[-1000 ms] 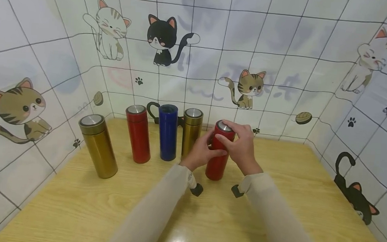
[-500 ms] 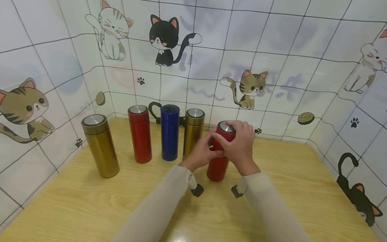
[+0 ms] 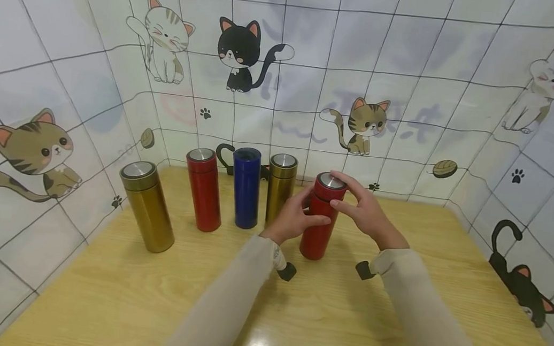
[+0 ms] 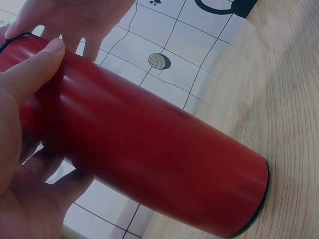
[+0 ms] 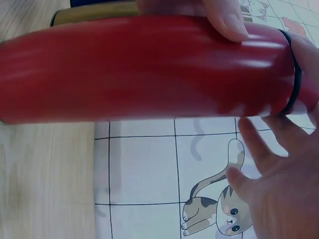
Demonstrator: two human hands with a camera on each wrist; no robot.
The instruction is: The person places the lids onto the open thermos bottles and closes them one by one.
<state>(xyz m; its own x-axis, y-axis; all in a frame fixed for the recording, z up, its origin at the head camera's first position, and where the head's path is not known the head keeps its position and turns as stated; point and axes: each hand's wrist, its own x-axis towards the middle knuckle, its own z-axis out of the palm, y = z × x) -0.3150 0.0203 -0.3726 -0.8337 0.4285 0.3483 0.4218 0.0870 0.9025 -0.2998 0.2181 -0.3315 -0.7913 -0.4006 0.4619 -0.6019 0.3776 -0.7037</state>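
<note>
A red thermos (image 3: 316, 241) stands on the wooden table, at the right end of a group of thermoses. My left hand (image 3: 293, 221) grips its upper body from the left, its thumb (image 4: 37, 69) lying across the front. At the top is a red lid (image 3: 330, 183) with a shiny steel disc, and a dark ring (image 5: 297, 74) marks the seam below it. From the right, my right hand (image 3: 369, 216) holds the lid loosely between thumb and forefinger. Its other fingers spread out behind the thermos, partly hidden, in the right wrist view.
Left of my hands stand a gold thermos (image 3: 281, 186), a blue thermos (image 3: 245, 192) with a dark top, another red thermos (image 3: 204, 195) and a second gold thermos (image 3: 151, 212). Cat-printed sheeting (image 3: 310, 46) rises behind the table (image 3: 248, 310).
My right wrist has swung outward to the right, and its fingers have loosened from a closer wrap around the lid. My left hand keeps its hold on the thermos body.
</note>
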